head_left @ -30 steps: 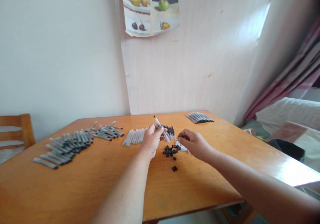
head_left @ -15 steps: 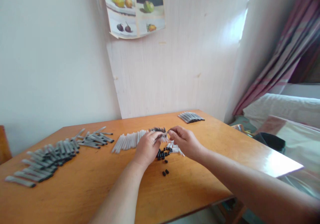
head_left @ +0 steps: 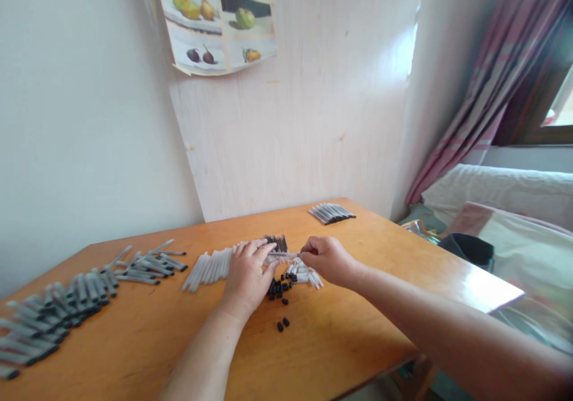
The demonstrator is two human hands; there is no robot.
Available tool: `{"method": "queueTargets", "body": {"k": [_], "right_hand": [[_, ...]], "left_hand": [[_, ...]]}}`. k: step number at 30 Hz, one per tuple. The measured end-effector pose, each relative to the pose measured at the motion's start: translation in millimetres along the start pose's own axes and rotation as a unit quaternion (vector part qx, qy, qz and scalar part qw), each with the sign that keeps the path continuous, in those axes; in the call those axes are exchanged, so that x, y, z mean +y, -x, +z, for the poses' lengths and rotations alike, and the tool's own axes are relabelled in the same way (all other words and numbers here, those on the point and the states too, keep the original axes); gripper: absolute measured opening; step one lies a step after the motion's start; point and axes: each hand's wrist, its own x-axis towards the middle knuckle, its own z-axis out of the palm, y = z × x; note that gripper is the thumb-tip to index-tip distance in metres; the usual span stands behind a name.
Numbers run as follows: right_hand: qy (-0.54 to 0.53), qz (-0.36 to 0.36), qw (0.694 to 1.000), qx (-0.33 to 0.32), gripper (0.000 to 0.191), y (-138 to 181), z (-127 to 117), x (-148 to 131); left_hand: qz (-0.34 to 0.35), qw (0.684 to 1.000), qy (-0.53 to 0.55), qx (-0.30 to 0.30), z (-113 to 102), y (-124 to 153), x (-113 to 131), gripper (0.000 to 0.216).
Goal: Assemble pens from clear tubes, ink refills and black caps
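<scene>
A thin pen [head_left: 286, 255] lies level between my two hands, above the table. My left hand [head_left: 250, 274] is closed on its left part, with thumb and forefinger around it. At its other end, my right hand [head_left: 330, 261] pinches the tip, which the fingers hide. Just below the pen are loose black caps [head_left: 280, 287] and short clear-white pen parts [head_left: 308, 274]. Behind it stands a row of dark thin pieces [head_left: 276, 243], partly covered. Clear white tubes [head_left: 208, 270] lie side by side left of my left hand.
Many grey pens with black ends [head_left: 76, 299] spread over the left of the wooden table [head_left: 179, 335]. Another row of pens [head_left: 332, 213] lies at the back right. A wall with fruit paintings [head_left: 219, 28] rises behind; a black bin [head_left: 468, 250] stands beyond the right edge.
My view has turned a little to the right. The pen now lies more level and shows more between my hands, and the left fingers are more stretched out.
</scene>
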Motion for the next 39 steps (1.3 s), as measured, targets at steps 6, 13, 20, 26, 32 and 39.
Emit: {"method": "queueTargets", "body": {"k": [6, 13, 20, 26, 32, 39], "right_hand": [[-0.002, 0.037, 0.997, 0.067, 0.018, -21, -15, 35], [0.025, 0.092, 0.985, 0.144, 0.023, -61, -43, 96], [0.064, 0.162, 0.961, 0.213, 0.027, -92, -68, 139], [0.107, 0.186, 0.951, 0.222, 0.028, -111, -71, 159], [0.139, 0.213, 0.944, 0.208, 0.03, -122, -62, 170], [0.175, 0.236, 0.938, 0.183, 0.031, -131, -53, 173]], "left_hand": [[-0.023, 0.999, -0.023, 0.041, -1, -1, -7, 0.033], [-0.027, 0.998, -0.04, 0.037, -1, -1, -15, 0.029], [-0.031, 0.997, -0.052, 0.041, -3, 0, -23, 0.029], [-0.033, 0.997, -0.07, 0.024, -2, 2, -28, 0.028], [-0.03, 0.996, -0.082, 0.019, -4, 2, -31, 0.027], [-0.03, 0.995, -0.093, 0.017, -7, 1, -31, 0.027]]}}
